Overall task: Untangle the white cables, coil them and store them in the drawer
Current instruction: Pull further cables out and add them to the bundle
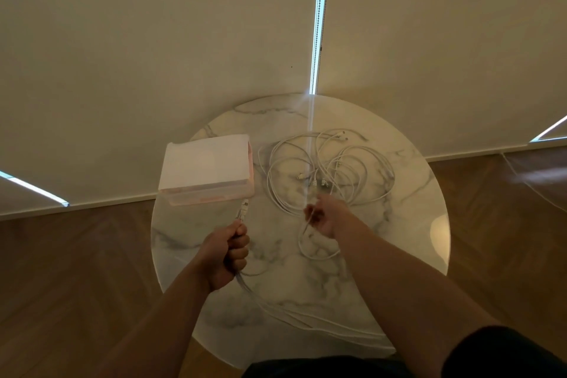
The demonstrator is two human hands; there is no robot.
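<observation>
A tangle of white cables [325, 169] lies on the far right half of the round marble table [399, 224]. My left hand [228, 255] grips one white cable in a fist; its plug end [244, 209] sticks up out of the fist, and the rest trails down across the table's near edge. My right hand [325, 218] hovers over the near side of the tangle, blurred, and seems to pinch a thin strand. A white drawer box [205, 167] with a translucent pink front stands on the table's left side, shut.
Wooden floor surrounds the table on both sides. Pale roller blinds hang right behind the table, with bright gaps between them. My dark clothing shows at the bottom edge.
</observation>
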